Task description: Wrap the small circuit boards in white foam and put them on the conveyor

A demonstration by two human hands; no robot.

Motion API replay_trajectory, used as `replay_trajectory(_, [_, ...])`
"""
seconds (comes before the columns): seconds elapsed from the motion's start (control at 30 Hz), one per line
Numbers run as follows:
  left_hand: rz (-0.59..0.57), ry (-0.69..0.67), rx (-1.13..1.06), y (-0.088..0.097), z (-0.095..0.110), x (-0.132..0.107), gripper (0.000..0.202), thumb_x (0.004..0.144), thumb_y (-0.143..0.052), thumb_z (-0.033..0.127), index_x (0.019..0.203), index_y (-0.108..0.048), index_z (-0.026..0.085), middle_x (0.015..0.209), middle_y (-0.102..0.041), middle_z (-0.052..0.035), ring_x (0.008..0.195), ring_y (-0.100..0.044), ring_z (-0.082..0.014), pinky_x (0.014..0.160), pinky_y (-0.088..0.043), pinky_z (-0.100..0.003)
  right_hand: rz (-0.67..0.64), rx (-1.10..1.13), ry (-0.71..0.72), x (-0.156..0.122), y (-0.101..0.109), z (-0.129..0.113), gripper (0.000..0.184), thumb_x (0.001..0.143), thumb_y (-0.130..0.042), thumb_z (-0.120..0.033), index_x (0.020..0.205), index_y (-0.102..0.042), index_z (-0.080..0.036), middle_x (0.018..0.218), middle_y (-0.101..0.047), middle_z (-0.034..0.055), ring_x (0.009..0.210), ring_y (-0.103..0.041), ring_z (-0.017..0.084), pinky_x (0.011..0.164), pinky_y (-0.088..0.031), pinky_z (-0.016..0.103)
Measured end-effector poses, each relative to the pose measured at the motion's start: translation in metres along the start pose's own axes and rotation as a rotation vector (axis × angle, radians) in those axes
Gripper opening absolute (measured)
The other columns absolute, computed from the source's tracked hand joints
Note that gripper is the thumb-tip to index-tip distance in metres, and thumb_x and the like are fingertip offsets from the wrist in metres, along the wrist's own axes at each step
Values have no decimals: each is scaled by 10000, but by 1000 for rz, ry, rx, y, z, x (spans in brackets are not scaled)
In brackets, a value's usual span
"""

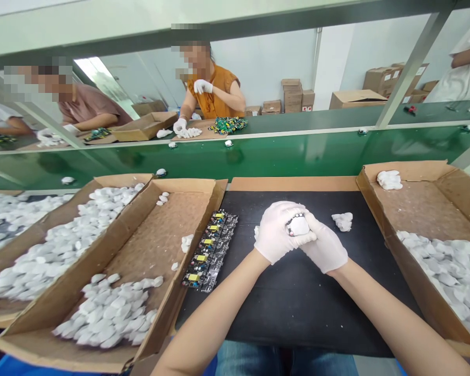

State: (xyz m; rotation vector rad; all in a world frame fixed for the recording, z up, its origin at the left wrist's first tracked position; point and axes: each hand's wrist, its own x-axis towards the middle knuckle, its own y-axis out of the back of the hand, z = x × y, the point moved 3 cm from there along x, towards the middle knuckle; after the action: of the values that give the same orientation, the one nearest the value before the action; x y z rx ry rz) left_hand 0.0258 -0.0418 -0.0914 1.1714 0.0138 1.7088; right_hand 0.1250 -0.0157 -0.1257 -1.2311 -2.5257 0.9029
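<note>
Both gloved hands meet above the black work mat [297,303], closed around a small white plastic casing [300,226] with a dark edge showing at its rim. My left hand [274,235] wraps it from the left, with the thumb along its lower side. My right hand [326,244] grips it from the right, its fingers partly hidden behind the casing. Left of my hands lies a panel of black circuit boards [209,250] with yellow components. A little heap of white parts [342,222] rests right of my right hand. Another white part [256,232] peeks out behind my left hand.
Cardboard trays with white casings flank the mat: a near left tray [168,219], a farther left tray [55,308] and a right tray [376,209]. Beyond runs a green conveyor [274,156] carrying scattered white units. Co-workers, one in an orange top [219,89], sit across it.
</note>
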Motion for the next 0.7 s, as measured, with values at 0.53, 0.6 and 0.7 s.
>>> replay_trajectory(0.53, [-200, 263, -521, 0, 6, -2, 504, 648, -690, 575, 956, -621, 182, 1053, -640, -103, 988, -601, -261, 876, -494, -366, -175, 62, -44, -2, -8, -5, 394, 686, -675, -560, 634, -571, -184, 761, -566, 6, 753, -542, 157, 725, -471, 304])
replay_trajectory(0.6, [-258, 277, -547, 0, 6, -2, 519, 727, -575, 620, 1006, -611, 184, 1078, -642, -99, 942, -619, -246, 820, -517, -347, -133, 6, -9, -2, -6, -5, 417, 676, -680, -568, 603, -555, -177, 698, -524, -3, 698, -509, 142, 671, -456, 279])
replay_trajectory(0.7, [-264, 402, -481, 0, 4, -6, 457, 915, -273, 499, 994, -622, 214, 1024, -675, -56, 853, -639, -200, 765, -528, -326, -76, -65, 9, -4, -8, -5, 418, 651, -706, -553, 603, -547, -170, 684, -498, -8, 658, -469, 126, 616, -421, 265])
